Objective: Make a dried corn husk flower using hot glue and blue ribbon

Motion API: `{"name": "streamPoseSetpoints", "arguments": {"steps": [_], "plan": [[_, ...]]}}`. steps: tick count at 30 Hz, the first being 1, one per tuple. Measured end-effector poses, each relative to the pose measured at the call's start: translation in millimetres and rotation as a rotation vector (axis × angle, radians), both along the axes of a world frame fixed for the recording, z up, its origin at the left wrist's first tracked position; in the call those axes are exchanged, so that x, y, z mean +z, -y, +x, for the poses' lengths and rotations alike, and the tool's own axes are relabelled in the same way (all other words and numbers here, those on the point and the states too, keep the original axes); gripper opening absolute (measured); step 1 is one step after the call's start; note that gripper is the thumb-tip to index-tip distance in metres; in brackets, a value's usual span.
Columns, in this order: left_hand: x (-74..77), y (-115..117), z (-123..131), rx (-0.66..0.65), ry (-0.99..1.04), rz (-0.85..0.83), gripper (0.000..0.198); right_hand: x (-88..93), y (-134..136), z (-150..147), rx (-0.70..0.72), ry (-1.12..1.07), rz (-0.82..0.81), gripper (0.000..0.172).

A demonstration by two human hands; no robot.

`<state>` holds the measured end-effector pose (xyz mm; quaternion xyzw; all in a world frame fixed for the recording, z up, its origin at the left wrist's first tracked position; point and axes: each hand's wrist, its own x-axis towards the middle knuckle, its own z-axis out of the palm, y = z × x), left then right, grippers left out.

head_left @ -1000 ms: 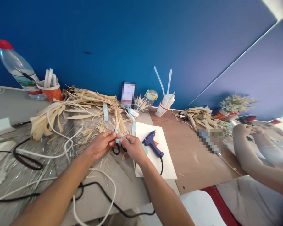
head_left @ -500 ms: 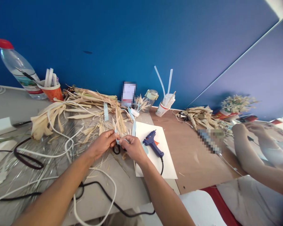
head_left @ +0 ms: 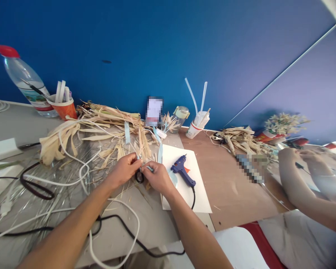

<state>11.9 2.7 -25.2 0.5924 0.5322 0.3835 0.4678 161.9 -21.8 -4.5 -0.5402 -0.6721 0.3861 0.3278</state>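
My left hand (head_left: 126,169) is closed in a pinch, its fingertips on a small pale blue strip (head_left: 139,158). Close beside it, my right hand (head_left: 156,176) also pinches, with its thumb and forefinger at the strip's lower end. The strip is mostly covered by fingers. A black loop like a scissors handle (head_left: 139,177) shows just under my hands. Dry corn husks (head_left: 144,140) lie right behind them. To the right, a blue glue gun (head_left: 184,171) rests on a white sheet (head_left: 197,190), next to a partly hidden pale blue roll (head_left: 173,178).
Pale blue strips (head_left: 127,132) hang near the husk pile (head_left: 109,112). A bottle (head_left: 30,84), an orange cup (head_left: 65,109), a phone (head_left: 154,111), a jar (head_left: 181,116) and a white cup (head_left: 195,129) line the back. White cable (head_left: 133,213) loops in front. A co-worker's arms (head_left: 305,179) are at right.
The whole view has shifted slightly, so things sit a little further right. My fingers have drawn in closer around the strip, and less of it shows.
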Motion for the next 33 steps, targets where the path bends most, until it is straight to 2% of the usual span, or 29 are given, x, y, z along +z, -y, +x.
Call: {"name": "streamPoseSetpoints", "arguments": {"steps": [3,6,10,14,18,24,33], "plan": [[1.7,1,2,0.023,-0.073,0.056,0.030,-0.6,1,-4,0.044,0.127,0.114,0.018],[4.8,2,5,0.043,-0.103,0.104,0.032,-2.1,2,-8,0.031,0.289,0.219,0.019],[7.8,5,8,0.018,-0.010,0.050,0.032,-2.7,3,-10,0.000,0.358,0.259,0.016],[10.4,7,5,-0.142,0.192,-0.125,0.030,-0.4,2,-4,0.021,0.185,0.122,0.018],[9.5,6,-2,-0.251,0.339,-0.177,0.022,1.0,0,2,0.067,-0.010,-0.005,0.016],[8.6,3,-6,-0.197,0.425,-0.196,0.019,2.7,-3,4,-0.004,-0.201,-0.179,0.017],[15.6,4,-5,-0.219,0.455,-0.279,0.021,-3.1,-8,6,-0.060,-0.347,-0.282,0.021]]}}
